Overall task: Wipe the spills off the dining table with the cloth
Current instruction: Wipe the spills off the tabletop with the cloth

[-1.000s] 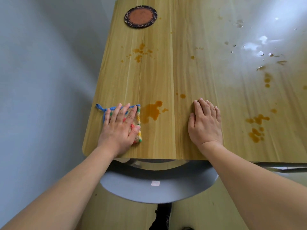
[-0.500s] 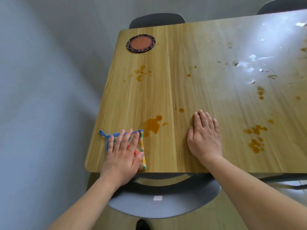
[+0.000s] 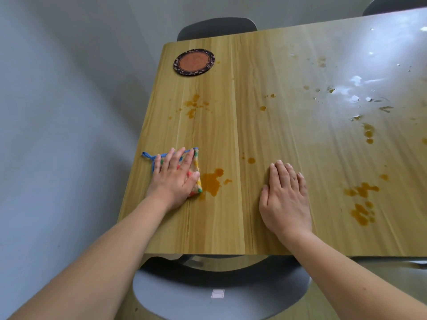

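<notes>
The left hand [image 3: 174,179], fingers spread flat on the cloth [image 3: 196,167], has slid it up to the nearest spill [image 3: 211,182], starting the wipe; the right hand [image 3: 285,199], fingers together, braces the table [image 3: 277,135].

The single head-worn wide-angle camera looked forward and steeply down from above the near edge of the light wooden dining table [image 3: 265,139], close over both forearms, taking in the grey chair seat [image 3: 219,294] below and a grey chair back [image 3: 217,27] beyond the far edge.
</notes>
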A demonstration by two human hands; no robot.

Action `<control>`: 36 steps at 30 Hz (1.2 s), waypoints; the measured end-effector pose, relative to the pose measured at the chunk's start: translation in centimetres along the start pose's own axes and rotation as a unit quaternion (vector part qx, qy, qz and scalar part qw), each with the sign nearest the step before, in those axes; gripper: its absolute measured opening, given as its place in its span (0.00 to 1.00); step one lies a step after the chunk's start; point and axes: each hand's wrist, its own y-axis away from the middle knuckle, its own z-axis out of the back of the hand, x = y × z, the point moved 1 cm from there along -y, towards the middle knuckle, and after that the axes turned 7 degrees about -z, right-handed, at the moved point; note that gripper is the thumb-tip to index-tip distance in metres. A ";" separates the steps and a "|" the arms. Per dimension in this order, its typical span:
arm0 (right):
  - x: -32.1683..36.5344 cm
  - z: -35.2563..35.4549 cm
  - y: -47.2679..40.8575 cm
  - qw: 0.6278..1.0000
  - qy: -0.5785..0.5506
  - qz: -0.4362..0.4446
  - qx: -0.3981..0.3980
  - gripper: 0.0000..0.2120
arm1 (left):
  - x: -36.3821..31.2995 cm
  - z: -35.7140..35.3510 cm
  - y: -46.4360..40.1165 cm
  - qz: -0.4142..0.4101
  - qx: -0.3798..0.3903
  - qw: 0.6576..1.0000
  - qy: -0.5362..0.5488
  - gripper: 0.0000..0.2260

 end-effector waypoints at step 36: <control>-4.0 1.2 -4.1 0.998 -0.038 0.045 -0.032 0.24 | -0.1 -0.5 -0.5 -0.021 0.001 1.000 0.003 0.34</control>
